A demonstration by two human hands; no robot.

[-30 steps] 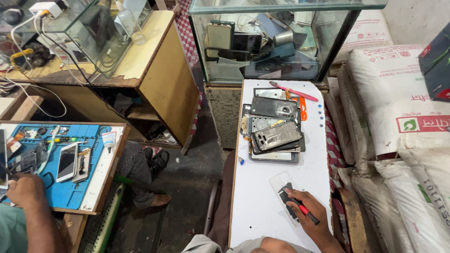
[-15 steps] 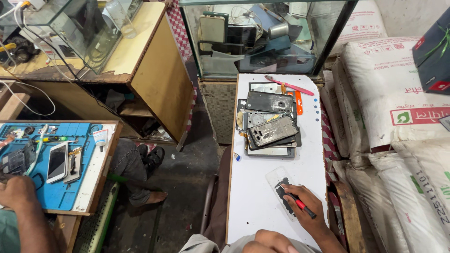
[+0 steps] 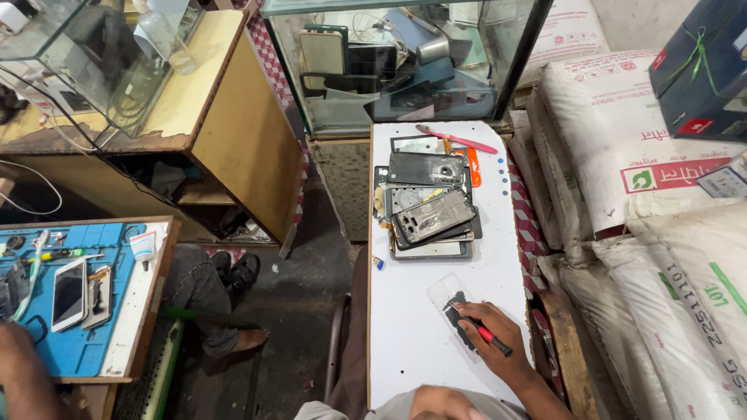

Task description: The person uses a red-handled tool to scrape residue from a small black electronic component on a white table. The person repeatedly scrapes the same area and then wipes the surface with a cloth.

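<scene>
Under the right hand (image 3: 498,338) a clear-cased phone (image 3: 455,307) lies on the white worktop (image 3: 412,342). Its grip is closed around a red-handled screwdriver (image 3: 490,336). Beyond the grip sits a stack of phone frames (image 3: 430,206); the left hand's grip cannot be judged.

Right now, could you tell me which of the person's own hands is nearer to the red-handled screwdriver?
Right. The right hand grips the red-handled screwdriver over the white table; the left hand sits apart at the near edge.

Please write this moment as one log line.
right hand grip on red-handled tool | tip over clear cover | surface white table
</scene>
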